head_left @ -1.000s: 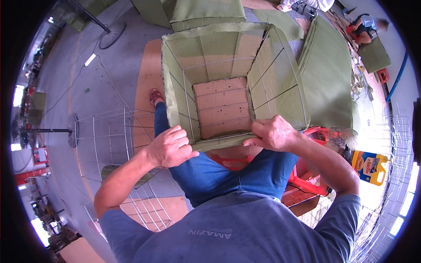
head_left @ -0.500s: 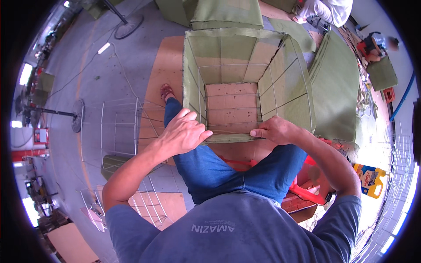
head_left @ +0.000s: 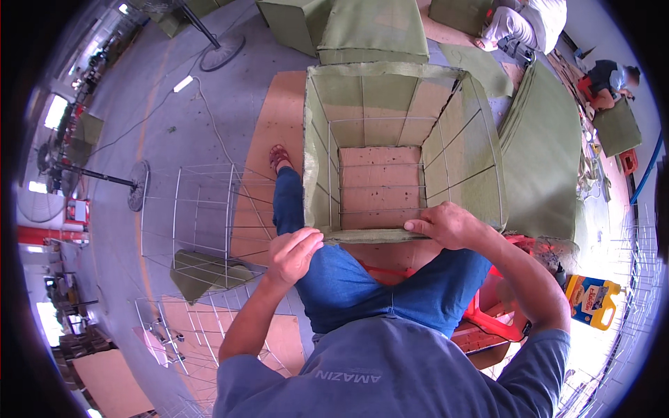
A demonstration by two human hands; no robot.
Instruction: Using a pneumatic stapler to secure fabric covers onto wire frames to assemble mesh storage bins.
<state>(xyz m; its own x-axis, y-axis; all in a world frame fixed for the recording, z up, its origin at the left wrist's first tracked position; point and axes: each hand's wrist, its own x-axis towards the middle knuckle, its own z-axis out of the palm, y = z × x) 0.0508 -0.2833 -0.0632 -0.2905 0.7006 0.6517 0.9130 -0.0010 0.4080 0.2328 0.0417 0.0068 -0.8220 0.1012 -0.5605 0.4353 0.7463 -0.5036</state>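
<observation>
A square wire-frame basket lined with olive-green fabric (head_left: 481,160) stands open on a brown board in front of my knees. My right hand (head_left: 446,224) pinches the near fabric rim of the basket, fingers curled over the edge. At the rim's near left corner sits my left hand (head_left: 293,252), fingers loosely bent and touching the fabric there; whether it grips is unclear. The basket's bottom shows the bare board through the wire.
A bare wire frame (head_left: 198,219) with green cloth under it stands to my left. Stacks of green fabric panels (head_left: 550,146) lie at right, more covered baskets (head_left: 369,31) beyond. A yellow jug (head_left: 592,299), a red stool (head_left: 491,324), fans and other people at far right.
The basket has shifted right and nearer in view. My left hand slid from the rim's left part to its near left corner; my right hand stays on the rim.
</observation>
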